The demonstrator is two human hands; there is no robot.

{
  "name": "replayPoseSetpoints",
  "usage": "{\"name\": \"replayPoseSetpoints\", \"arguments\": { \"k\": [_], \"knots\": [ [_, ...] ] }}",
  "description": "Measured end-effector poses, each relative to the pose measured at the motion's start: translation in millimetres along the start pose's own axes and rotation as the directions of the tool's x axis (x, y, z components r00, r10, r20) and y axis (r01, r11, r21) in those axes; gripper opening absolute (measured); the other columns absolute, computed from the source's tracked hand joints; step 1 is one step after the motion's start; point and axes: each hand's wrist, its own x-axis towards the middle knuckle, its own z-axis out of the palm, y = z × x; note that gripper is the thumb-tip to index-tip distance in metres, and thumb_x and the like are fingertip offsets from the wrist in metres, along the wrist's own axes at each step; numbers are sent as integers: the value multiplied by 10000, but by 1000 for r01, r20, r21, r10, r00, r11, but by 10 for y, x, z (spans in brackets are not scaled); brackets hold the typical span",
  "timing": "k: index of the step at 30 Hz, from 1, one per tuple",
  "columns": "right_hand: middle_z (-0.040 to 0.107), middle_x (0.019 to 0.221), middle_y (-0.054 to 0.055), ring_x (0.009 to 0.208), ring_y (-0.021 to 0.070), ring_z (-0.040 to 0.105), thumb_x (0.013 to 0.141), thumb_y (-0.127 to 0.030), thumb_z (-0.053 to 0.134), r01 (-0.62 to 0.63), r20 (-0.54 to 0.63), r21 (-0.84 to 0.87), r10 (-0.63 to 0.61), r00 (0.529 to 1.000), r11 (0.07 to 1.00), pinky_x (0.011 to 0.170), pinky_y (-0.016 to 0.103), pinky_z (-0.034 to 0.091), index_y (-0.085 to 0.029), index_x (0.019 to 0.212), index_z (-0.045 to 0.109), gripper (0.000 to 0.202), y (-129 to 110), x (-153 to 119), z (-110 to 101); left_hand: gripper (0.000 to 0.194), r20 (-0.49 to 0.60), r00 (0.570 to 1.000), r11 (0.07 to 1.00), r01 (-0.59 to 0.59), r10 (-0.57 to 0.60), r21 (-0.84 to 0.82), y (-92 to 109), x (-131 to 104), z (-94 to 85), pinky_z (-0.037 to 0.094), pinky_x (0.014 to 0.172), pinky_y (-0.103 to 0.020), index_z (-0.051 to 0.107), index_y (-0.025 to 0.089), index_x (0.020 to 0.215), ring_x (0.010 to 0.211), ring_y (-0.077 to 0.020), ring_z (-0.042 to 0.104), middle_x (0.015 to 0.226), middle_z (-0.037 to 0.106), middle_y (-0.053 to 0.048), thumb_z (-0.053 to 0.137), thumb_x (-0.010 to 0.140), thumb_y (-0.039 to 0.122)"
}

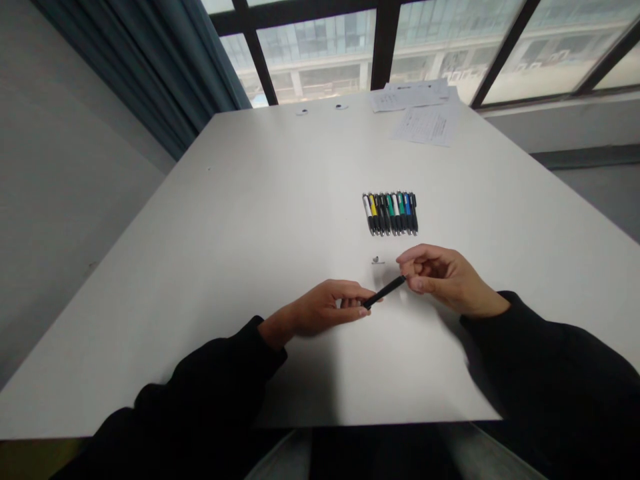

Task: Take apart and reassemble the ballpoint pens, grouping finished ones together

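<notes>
A black pen [385, 292] slants between my two hands above the white table. Its lower left end is pinched between the thumb and fingers of my left hand [327, 308]. At the upper right end, the fingertips of my right hand [440, 277] are closed on the pen. Just beyond my hands lies a small dark and metallic piece [377, 260]. Farther back, several pens [391, 214] lie side by side in a row, with white, yellow, black, green and blue barrels.
Printed papers [425, 123] lie at the far right of the white table [250, 220]. Two small dark-and-white items [303, 112] sit near its far edge. Behind are windows [320, 53] and, at the left, a blue-grey curtain [150, 60].
</notes>
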Motion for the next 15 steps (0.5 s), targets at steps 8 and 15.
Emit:
{"name": "replayPoseSetpoints", "arguments": {
  "k": [8, 15],
  "knots": [
    [640, 715, 14, 590, 108, 533, 830, -288, 830, 18, -26, -106, -21, 999, 994, 554, 255, 425, -189, 855, 745, 132, 23, -28, -11, 313, -19, 1000, 1000, 18, -18, -4, -2, 3, 7, 395, 678, -254, 739, 140, 1173, 719, -118, 490, 807, 579, -11, 662, 941, 336],
    [664, 841, 39, 704, 160, 592, 846, -385, 796, 64, -42, -291, -79, 996, 955, 613, 291, 486, -214, 1121, 729, 330, 66, 41, -53, 339, -14, 999, 998, 41, -42, -46, 22, -5, 11, 460, 720, -273, 720, 131, 1210, 788, -139, 580, 990, 706, -94, 631, 957, 339]
  ]
}}
